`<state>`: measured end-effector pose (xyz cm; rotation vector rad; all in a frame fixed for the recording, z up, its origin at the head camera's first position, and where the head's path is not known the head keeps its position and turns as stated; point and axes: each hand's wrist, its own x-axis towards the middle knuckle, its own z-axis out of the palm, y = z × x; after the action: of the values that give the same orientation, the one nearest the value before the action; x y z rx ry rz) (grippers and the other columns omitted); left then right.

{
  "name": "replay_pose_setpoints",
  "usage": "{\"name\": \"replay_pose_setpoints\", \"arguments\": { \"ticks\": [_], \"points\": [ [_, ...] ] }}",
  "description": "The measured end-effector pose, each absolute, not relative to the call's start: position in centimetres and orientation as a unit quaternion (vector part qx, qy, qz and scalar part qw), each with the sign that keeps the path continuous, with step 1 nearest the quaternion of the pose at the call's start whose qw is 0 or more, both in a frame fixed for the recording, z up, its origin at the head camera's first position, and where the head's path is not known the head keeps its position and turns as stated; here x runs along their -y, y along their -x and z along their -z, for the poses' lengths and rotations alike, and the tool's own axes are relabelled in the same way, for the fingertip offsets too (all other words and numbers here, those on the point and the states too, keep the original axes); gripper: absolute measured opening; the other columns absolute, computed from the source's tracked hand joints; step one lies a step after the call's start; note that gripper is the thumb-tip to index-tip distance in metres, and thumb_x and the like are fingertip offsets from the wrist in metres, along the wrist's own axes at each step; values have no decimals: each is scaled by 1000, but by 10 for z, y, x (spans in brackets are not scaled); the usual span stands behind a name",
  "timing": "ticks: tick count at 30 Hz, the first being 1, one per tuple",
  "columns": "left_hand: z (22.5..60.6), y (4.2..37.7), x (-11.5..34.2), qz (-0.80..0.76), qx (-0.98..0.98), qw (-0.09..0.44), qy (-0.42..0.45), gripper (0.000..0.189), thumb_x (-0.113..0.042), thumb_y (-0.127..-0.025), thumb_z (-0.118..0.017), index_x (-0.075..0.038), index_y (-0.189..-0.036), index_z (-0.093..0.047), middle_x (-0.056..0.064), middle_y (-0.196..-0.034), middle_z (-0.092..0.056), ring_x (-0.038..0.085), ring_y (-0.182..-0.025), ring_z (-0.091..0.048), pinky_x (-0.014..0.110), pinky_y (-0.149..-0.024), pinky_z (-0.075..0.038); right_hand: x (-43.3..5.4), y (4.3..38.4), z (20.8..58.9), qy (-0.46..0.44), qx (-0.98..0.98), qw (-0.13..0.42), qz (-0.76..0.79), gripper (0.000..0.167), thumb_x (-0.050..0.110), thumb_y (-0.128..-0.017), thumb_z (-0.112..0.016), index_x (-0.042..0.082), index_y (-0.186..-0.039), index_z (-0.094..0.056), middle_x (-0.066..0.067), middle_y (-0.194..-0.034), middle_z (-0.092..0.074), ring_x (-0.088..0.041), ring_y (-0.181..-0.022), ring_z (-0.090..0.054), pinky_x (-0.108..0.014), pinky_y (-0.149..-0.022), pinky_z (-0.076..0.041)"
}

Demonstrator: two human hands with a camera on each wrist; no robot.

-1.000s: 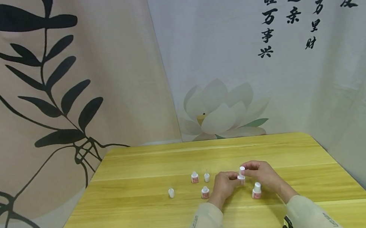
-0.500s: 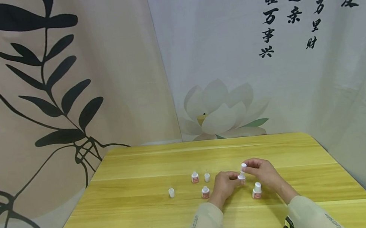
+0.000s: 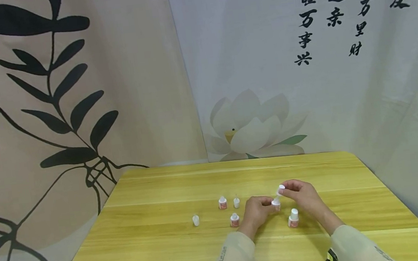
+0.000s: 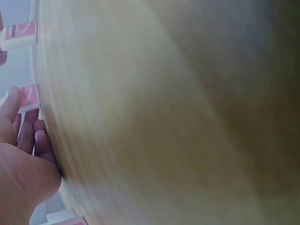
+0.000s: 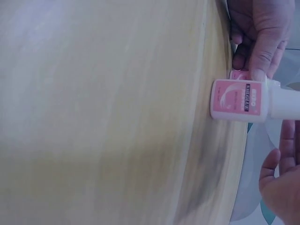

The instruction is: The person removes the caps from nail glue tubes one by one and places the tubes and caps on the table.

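Note:
In the head view, my left hand holds a small nail glue bottle with a white top and pink label, upright at the table. Its thumb lies across the label in the left wrist view. My right hand pinches a white cap between thumb and fingertips, tilted to the right just above the bottle's tip. A capped nail glue bottle stands in front of the right hand. In the right wrist view this capped bottle partly hides the held one.
Left of the left hand stand two uncapped bottles, one nearer me. A loose white cap stands beside them, and another cap farther left. The wooden table ends at a printed curtain.
The right hand has lifted the cap up and to the right, away from the bottle, and the cap now tilts. The left hand and its bottle have stayed nearly still.

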<state>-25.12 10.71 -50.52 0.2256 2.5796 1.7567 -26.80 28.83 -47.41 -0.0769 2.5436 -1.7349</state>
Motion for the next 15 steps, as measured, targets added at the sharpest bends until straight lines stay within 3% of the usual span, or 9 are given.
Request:
{"name": "replay_pose_setpoints", "arguments": {
  "ticks": [6, 15],
  "points": [
    [507, 251, -107, -564, -823, 10, -70, 12, -12, -80, -82, -10, -91, -79, -4, -94, -74, 6, -87, -63, 27, -81, -52, -290, 265, 473, 21, -825, 24, 565, 42, 38, -92, -72, 5, -117, -66, -4, -107, -69, -24, -108, -57, -43, -95, -44],
    [509, 252, -107, -569, -819, 10, -71, 12, -11, -80, -83, -10, -90, -79, -5, -92, -74, 5, -84, -63, 26, -79, -52, -292, 263, 474, 14, -816, 19, 577, 43, 39, -90, -73, 4, -115, -66, -1, -104, -70, -18, -103, -59, -35, -92, -45]
  ]
}}
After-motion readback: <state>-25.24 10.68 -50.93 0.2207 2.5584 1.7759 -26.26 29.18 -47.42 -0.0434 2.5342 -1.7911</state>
